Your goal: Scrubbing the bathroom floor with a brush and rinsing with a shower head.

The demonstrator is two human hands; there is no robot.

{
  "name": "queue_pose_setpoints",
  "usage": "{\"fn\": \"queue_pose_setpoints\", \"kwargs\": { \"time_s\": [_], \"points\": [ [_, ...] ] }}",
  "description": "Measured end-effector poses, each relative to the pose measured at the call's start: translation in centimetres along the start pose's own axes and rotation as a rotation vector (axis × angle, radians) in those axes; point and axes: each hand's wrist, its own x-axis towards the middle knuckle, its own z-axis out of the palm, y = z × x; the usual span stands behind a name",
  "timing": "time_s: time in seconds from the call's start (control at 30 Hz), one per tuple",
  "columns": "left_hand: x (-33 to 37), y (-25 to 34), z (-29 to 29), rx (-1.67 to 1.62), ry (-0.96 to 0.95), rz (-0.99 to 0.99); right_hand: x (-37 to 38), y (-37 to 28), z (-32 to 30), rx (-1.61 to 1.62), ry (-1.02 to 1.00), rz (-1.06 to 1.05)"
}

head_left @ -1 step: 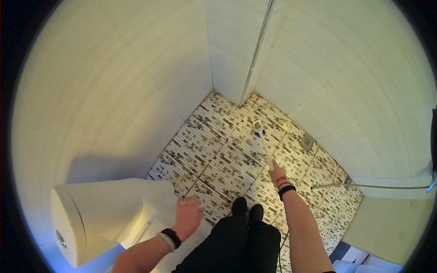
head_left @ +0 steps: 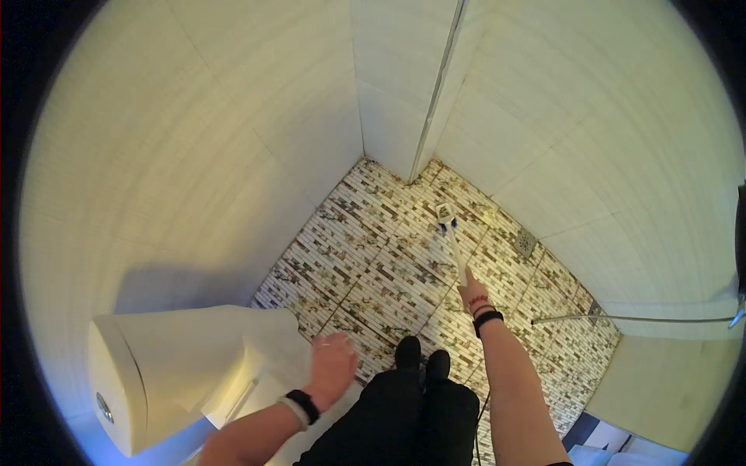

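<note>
My right hand (head_left: 475, 294) is closed round the white handle of a scrub brush (head_left: 457, 252). The brush's head, white on top with blue bristles showing at its side, rests on the patterned tile floor (head_left: 388, 272) ahead of my feet. My left hand (head_left: 335, 365) hovers beside the white toilet (head_left: 194, 342), above the floor and left of my legs. Its fingers are curled in and slightly blurred, with nothing seen in them. Dark bands circle both wrists.
Pale tiled walls (head_left: 194, 155) meet in the far corner, where a narrow upright edge (head_left: 439, 93) juts out. A square floor drain (head_left: 525, 244) lies by the right wall. A thin metal hose or rod (head_left: 629, 318) reaches in from the right. My dark shoes (head_left: 408, 353) stand at centre.
The brush head has shifted slightly to the right over the tiles. My left hand has drifted a little to the right, toward my legs.
</note>
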Motion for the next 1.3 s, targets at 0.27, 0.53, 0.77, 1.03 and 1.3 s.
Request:
{"fn": "queue_pose_setpoints", "kwargs": {
  "time_s": [0.27,0.53,0.77,1.03,1.3],
  "points": [
    [1.8,9.2,1.4,-0.196,0.006,0.122,-1.3,2.5,2.0,0.101,0.090,-0.104],
    [1.6,9.0,2.6,-0.205,0.035,0.280,-5.4,4.0,2.0,0.036,-0.049,-0.013],
    [2.7,9.4,2.4,-0.241,0.014,0.304,6.5,5.3,-2.0,0.056,0.119,0.119],
    [3.1,8.2,2.7,-0.233,0.024,0.233,5.7,2.8,-2.6,0.093,0.150,0.026],
    [3.0,7.9,2.8,-0.232,-0.024,0.197,0.0,3.8,1.1,0.101,-0.023,-0.053]
  ]
}}
